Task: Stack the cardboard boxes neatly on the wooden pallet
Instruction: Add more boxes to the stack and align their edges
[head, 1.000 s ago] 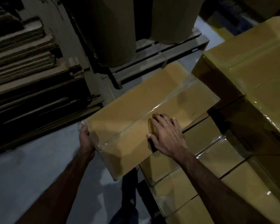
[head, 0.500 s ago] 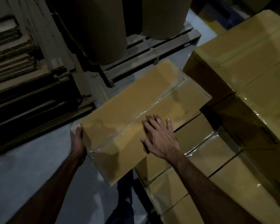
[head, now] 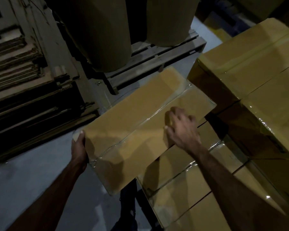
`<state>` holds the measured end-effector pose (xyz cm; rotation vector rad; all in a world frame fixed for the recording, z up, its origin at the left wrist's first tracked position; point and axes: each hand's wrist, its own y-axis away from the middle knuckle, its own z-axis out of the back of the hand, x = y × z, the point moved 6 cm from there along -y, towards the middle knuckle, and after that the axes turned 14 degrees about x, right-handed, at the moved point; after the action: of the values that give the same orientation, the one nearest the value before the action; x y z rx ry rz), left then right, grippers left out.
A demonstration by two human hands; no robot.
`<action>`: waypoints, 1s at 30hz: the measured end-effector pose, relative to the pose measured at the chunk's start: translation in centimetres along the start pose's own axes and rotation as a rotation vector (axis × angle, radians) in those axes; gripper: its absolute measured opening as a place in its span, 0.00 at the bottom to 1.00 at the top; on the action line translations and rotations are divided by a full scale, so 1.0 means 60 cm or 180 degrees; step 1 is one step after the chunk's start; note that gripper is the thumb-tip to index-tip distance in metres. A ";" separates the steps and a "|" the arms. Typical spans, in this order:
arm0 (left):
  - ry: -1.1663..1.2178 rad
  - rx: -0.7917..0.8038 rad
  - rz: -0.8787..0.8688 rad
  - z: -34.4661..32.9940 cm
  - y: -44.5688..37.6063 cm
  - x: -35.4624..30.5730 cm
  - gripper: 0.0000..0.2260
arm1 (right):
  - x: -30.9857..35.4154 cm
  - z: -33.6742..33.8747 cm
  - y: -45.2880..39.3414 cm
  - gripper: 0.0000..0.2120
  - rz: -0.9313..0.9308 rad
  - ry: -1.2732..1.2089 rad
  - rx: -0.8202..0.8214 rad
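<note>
Right hand has gone from flat palm to fingers curled on the box top; left hand still clamps its lower-left end. Box overhangs the stacked boxes, centre frame, so not yet squared.

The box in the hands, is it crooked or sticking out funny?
Yes. The box sits skewed across the lower stacked boxes, its left end hanging over the floor, where the left hand grips it. The right hand rests on top.

Bare hands and forearms, no sleeves, dark trousers.
</note>
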<state>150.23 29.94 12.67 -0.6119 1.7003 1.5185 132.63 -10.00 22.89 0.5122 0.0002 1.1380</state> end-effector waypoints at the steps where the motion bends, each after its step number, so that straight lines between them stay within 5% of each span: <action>1: -0.0028 0.0006 0.0002 -0.004 0.002 0.001 0.30 | -0.033 0.020 -0.018 0.31 -0.0238 -0.0031 -0.0053; 8: 0.0225 -0.0173 0.0121 -0.008 0.016 0.017 0.26 | -0.177 0.081 -0.094 0.37 -0.1046 -0.0916 0.0129; 17: 0.0402 0.0079 0.0317 0.035 -0.021 0.053 0.57 | -0.207 0.103 -0.115 0.29 -0.1330 -0.1193 0.0197; 19: 0.0405 0.0132 0.0252 -0.006 0.017 0.000 0.53 | -0.210 0.122 -0.111 0.26 -0.1328 -0.1112 0.0169; 25: 0.0411 0.0675 -0.0008 -0.124 0.058 -0.129 0.15 | -0.227 0.194 -0.091 0.27 -0.1390 -0.1093 0.0118; 28: 0.0337 0.0703 -0.0055 -0.157 0.053 -0.169 0.18 | -0.240 0.210 -0.084 0.35 -0.1366 -0.1211 0.0181; 30: 0.0212 0.0705 0.0012 -0.168 0.045 -0.182 0.19 | -0.245 0.213 -0.087 0.28 -0.1210 -0.1213 0.0248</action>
<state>152.40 19.11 23.00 -0.5475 1.8897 1.3016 134.06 -29.33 28.38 0.7573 -0.1820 0.6597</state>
